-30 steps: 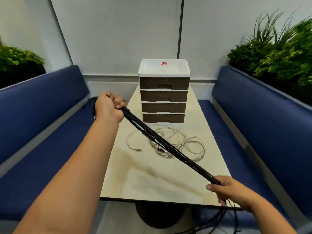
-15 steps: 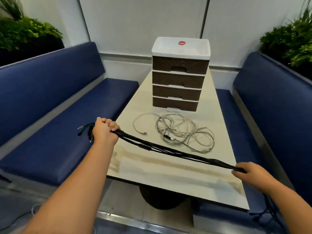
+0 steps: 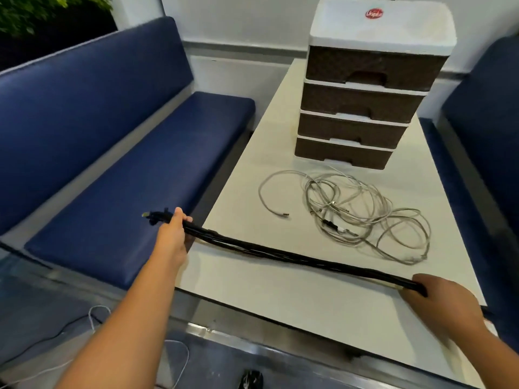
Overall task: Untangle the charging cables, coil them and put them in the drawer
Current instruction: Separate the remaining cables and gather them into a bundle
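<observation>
A cream tabletop [image 3: 280, 299] is carrying one drawer unit [image 3: 373, 88] with four brown drawers, all sitting closed. In front of it, a tangled pile of grey cables [image 3: 362, 211] is lying loose; their number cannot be told. A bundle of black cables [image 3: 295, 258] is stretching low across the near tabletop, with the left hand [image 3: 172, 234] clenching one end and the right hand [image 3: 441, 299] grasping the other. The cables look light, limp and likely to snag, so gripping near the plugs seems best.

black cables [image 3: 295, 258] (bundled), gripped by both hands
</observation>
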`<state>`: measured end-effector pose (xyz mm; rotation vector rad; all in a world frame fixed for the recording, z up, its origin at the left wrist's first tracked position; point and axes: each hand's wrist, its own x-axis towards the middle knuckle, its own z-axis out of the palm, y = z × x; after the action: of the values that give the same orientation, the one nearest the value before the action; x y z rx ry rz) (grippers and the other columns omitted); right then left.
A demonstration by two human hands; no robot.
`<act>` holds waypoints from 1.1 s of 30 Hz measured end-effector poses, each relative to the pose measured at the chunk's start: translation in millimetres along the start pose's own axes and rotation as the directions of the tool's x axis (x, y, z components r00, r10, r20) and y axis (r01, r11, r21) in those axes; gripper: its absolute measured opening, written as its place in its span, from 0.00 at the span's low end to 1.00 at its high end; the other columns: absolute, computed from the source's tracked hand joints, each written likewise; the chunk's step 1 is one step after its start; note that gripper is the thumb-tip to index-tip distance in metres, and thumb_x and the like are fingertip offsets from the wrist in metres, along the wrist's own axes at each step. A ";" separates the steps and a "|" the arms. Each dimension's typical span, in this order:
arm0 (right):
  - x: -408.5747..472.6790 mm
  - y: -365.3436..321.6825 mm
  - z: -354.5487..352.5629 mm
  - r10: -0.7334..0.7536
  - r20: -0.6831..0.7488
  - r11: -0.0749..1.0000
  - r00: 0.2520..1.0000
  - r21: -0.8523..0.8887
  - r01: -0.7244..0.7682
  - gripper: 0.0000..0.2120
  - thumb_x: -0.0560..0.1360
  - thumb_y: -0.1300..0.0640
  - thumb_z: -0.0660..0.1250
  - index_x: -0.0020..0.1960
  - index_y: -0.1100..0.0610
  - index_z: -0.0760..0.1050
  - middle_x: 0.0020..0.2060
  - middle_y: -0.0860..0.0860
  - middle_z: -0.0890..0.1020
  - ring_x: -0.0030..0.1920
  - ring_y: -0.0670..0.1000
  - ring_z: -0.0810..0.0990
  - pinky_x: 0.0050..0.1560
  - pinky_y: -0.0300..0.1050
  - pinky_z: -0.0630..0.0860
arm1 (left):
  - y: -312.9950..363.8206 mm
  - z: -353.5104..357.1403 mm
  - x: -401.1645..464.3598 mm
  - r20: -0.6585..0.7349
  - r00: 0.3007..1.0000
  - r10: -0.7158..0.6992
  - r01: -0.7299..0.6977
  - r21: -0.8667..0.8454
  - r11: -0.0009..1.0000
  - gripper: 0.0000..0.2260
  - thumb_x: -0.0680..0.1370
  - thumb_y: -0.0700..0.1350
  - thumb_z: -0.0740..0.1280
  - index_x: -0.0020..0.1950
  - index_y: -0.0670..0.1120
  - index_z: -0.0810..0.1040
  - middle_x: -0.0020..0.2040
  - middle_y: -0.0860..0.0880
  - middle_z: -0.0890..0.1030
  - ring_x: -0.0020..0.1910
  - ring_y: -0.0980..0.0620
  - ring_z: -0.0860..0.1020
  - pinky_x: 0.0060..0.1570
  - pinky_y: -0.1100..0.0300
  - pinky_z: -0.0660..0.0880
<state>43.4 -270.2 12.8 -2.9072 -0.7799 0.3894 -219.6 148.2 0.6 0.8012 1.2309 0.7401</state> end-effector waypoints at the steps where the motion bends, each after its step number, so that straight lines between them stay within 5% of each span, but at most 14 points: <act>1: -0.3 -4.1 4.1 0.006 -0.032 1.000 0.999 -0.004 -0.006 0.14 0.74 0.46 0.66 0.33 0.48 0.71 0.25 0.46 0.77 0.29 0.47 0.75 0.29 0.42 0.68 | 0.7 -7.0 6.3 -0.011 1.000 0.025 -0.023 0.134 0.991 0.14 0.80 0.54 0.64 0.39 0.48 0.76 0.43 0.50 0.78 0.45 0.51 0.76 0.54 0.55 0.74; 4: -3.3 -12.8 15.3 0.021 -0.138 1.000 0.990 -0.014 -0.023 0.15 0.73 0.49 0.69 0.31 0.50 0.69 0.21 0.47 0.74 0.25 0.50 0.73 0.27 0.43 0.69 | -1.6 -22.5 19.1 0.002 1.000 0.014 -0.014 0.313 0.950 0.14 0.79 0.55 0.65 0.39 0.49 0.78 0.44 0.50 0.78 0.44 0.51 0.73 0.49 0.56 0.70; 7: -8.5 -14.8 22.4 0.016 -0.190 0.999 0.982 -0.048 -0.026 0.18 0.70 0.54 0.73 0.29 0.51 0.66 0.19 0.47 0.70 0.22 0.53 0.71 0.24 0.42 0.68 | -12.5 -28.8 26.5 0.053 0.988 -0.144 0.130 0.207 0.970 0.12 0.80 0.52 0.65 0.39 0.48 0.74 0.43 0.50 0.79 0.37 0.54 0.76 0.39 0.61 0.70; 11: -9.0 -15.6 24.2 0.032 -0.200 0.996 0.979 -0.077 -0.048 0.17 0.68 0.56 0.75 0.29 0.53 0.68 0.18 0.46 0.69 0.22 0.54 0.69 0.23 0.42 0.69 | -18.5 -24.4 23.1 0.116 0.927 -0.356 0.336 0.159 0.928 0.13 0.81 0.51 0.63 0.39 0.47 0.73 0.27 0.50 0.79 0.23 0.54 0.78 0.24 0.66 0.75; 16: -8.2 -12.9 28.0 0.037 -0.214 0.995 0.976 -0.080 -0.055 0.16 0.68 0.56 0.75 0.30 0.52 0.69 0.19 0.46 0.69 0.22 0.54 0.70 0.24 0.43 0.70 | -17.1 -39.9 24.4 0.113 0.866 -0.487 0.397 0.437 0.807 0.30 0.75 0.70 0.58 0.43 0.43 0.80 0.38 0.43 0.84 0.35 0.45 0.80 0.37 0.57 0.76; 18: -8.6 -9.9 29.7 0.030 -0.225 0.996 0.974 -0.077 -0.048 0.16 0.68 0.56 0.75 0.30 0.52 0.69 0.19 0.46 0.69 0.22 0.55 0.71 0.24 0.43 0.70 | -11.1 -49.2 23.7 0.000 0.921 -0.389 0.286 0.678 0.678 0.37 0.73 0.74 0.51 0.44 0.41 0.80 0.43 0.40 0.83 0.40 0.43 0.78 0.46 0.51 0.74; 20: -9.5 -8.7 29.5 0.015 -0.245 0.996 0.969 -0.081 -0.036 0.16 0.68 0.56 0.76 0.30 0.53 0.70 0.19 0.47 0.69 0.22 0.56 0.70 0.23 0.41 0.68 | -1.0 -52.4 20.9 -0.150 0.989 -0.011 0.143 0.917 0.373 0.41 0.76 0.71 0.45 0.59 0.37 0.77 0.60 0.35 0.78 0.56 0.37 0.75 0.58 0.45 0.70; 21: -10.2 -8.0 28.6 0.010 -0.252 0.996 0.968 -0.079 -0.031 0.15 0.68 0.56 0.76 0.30 0.52 0.70 0.19 0.47 0.69 0.22 0.56 0.71 0.23 0.41 0.67 | 5.0 -46.3 15.7 -0.119 0.970 0.211 0.059 0.961 0.269 0.39 0.77 0.69 0.45 0.62 0.37 0.74 0.62 0.34 0.74 0.59 0.35 0.73 0.59 0.42 0.69; 23: -10.1 -4.4 26.7 0.005 -0.262 0.997 0.965 -0.078 -0.026 0.15 0.68 0.55 0.75 0.30 0.52 0.70 0.20 0.47 0.70 0.22 0.56 0.71 0.23 0.41 0.67 | 13.6 -19.2 -5.6 0.123 0.848 0.516 -0.258 0.946 0.198 0.29 0.79 0.64 0.50 0.54 0.39 0.74 0.55 0.39 0.74 0.55 0.36 0.72 0.53 0.42 0.71; 25: -8.5 0.2 25.8 -0.004 -0.273 0.997 0.962 -0.081 -0.018 0.15 0.68 0.55 0.75 0.30 0.53 0.70 0.20 0.48 0.70 0.23 0.56 0.71 0.23 0.42 0.68 | 7.2 18.2 -37.4 0.467 0.651 0.599 -0.615 0.787 0.055 0.20 0.80 0.61 0.55 0.52 0.44 0.72 0.51 0.48 0.71 0.52 0.44 0.71 0.50 0.49 0.69; 27: -8.2 5.6 25.1 -0.023 -0.285 0.997 0.958 -0.081 0.000 0.15 0.67 0.55 0.76 0.30 0.54 0.70 0.20 0.49 0.71 0.23 0.56 0.71 0.24 0.41 0.67 | -16.8 60.2 -77.0 0.771 0.417 0.482 -0.854 0.514 -0.082 0.19 0.79 0.61 0.59 0.59 0.46 0.71 0.55 0.51 0.71 0.53 0.51 0.69 0.51 0.54 0.65; 29: -8.3 11.2 25.5 -0.048 -0.309 0.997 0.950 -0.077 0.025 0.15 0.66 0.56 0.76 0.29 0.55 0.70 0.20 0.50 0.72 0.22 0.57 0.70 0.24 0.39 0.62 | -55.1 96.7 -116.5 0.935 0.192 0.299 -0.955 0.249 -0.164 0.21 0.78 0.59 0.61 0.64 0.47 0.70 0.59 0.50 0.72 0.56 0.51 0.69 0.53 0.55 0.66; 31: -6.7 15.4 27.5 -0.077 -0.330 0.996 0.941 -0.068 0.058 0.15 0.65 0.58 0.76 0.29 0.56 0.70 0.20 0.50 0.72 0.22 0.57 0.70 0.25 0.39 0.57 | -97.9 125.8 -147.3 0.980 0.060 0.188 -0.970 0.102 -0.221 0.22 0.76 0.55 0.61 0.66 0.46 0.71 0.60 0.48 0.75 0.57 0.48 0.72 0.54 0.54 0.70; 33: -3.9 20.4 29.0 -0.087 -0.336 0.996 0.938 -0.053 0.073 0.15 0.65 0.56 0.76 0.29 0.56 0.70 0.20 0.50 0.73 0.22 0.56 0.71 0.25 0.40 0.58 | -134.4 153.6 -169.2 0.989 0.000 0.150 -0.954 0.045 -0.296 0.22 0.73 0.51 0.60 0.65 0.45 0.72 0.58 0.47 0.78 0.54 0.47 0.75 0.51 0.54 0.73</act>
<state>42.0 -288.8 -17.7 -2.8489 -0.8501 -0.1359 -91.8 -84.0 -4.8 2.8543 -0.1150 0.3828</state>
